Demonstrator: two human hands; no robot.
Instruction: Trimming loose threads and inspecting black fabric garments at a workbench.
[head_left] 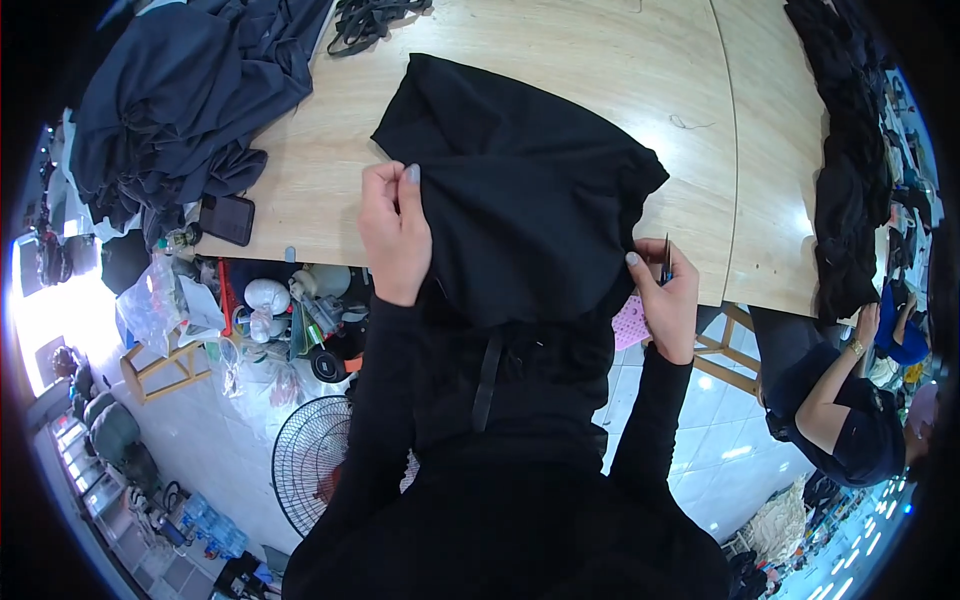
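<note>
A piece of black fabric [530, 210], sewn like a garment part, spreads over the table's near edge and hangs toward my lap. My left hand [396, 235] pinches its left edge between thumb and fingers. At the lower right edge, my right hand [664, 295] grips the same fabric with thumb and fingertips. Tucked in that right hand is a small pair of thread snips [667, 262], its dark pointed tip sticking up past the fingers. Folds hide part of the fabric's underside.
Dark cloth [200, 90] is heaped on the table [690, 200] at left, beside a phone [227, 219]. Black straps [365, 25] lie at the back. More black fabric [850, 170] lines the right side, near another person [850, 400]. A fan [310, 465] stands below left.
</note>
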